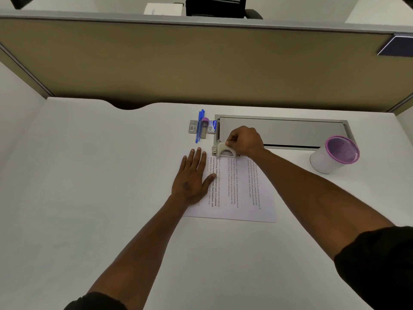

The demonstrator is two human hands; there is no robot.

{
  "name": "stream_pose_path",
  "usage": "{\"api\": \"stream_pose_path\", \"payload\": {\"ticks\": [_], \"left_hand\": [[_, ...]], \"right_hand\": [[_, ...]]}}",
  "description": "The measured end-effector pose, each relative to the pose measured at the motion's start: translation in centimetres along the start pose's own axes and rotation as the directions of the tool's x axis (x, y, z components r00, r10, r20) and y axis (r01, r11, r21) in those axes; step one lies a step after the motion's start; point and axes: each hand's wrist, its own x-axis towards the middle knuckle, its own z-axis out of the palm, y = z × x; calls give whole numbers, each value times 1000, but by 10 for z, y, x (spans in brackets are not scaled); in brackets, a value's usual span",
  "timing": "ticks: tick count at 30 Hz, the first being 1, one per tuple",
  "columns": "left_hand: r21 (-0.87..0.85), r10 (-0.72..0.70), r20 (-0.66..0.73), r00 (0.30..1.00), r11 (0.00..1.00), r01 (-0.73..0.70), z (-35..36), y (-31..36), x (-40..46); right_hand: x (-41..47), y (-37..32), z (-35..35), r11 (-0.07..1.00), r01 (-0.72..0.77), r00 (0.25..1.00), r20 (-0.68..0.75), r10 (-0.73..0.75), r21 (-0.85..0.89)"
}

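A printed sheet of paper [243, 193] lies flat on the white desk [89, 175]. My left hand [192, 175] presses flat on the sheet's left part, fingers straight and spread. A beige hole punch [224, 151] sits over the sheet's far edge. My right hand [244, 140] grips the punch from the right, fingers curled on its lever. The right end of the punch is hidden by that hand.
Blue pens [199, 125], a pink-capped glue stick [204, 127] and small staple boxes [193, 126] lie just beyond the paper. A grey cable tray lid [283, 130] is set into the desk. A white cup with pink rim [335, 154] stands at right. A tan partition [201, 63] closes the back.
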Motion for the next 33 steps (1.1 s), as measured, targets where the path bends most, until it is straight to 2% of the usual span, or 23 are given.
{"api": "stream_pose_path", "payload": {"ticks": [21, 26, 33], "left_hand": [[33, 1, -50, 999, 999, 0, 12, -4, 4], [32, 8, -67, 998, 999, -5, 14, -5, 4], [43, -2, -60, 998, 999, 4, 14, -4, 3]], "right_hand": [[24, 0, 6, 983, 78, 984, 174, -49, -166], [30, 9, 8, 987, 112, 961, 265, -78, -114], [28, 10, 6, 984, 145, 970, 210, -120, -107]]}}
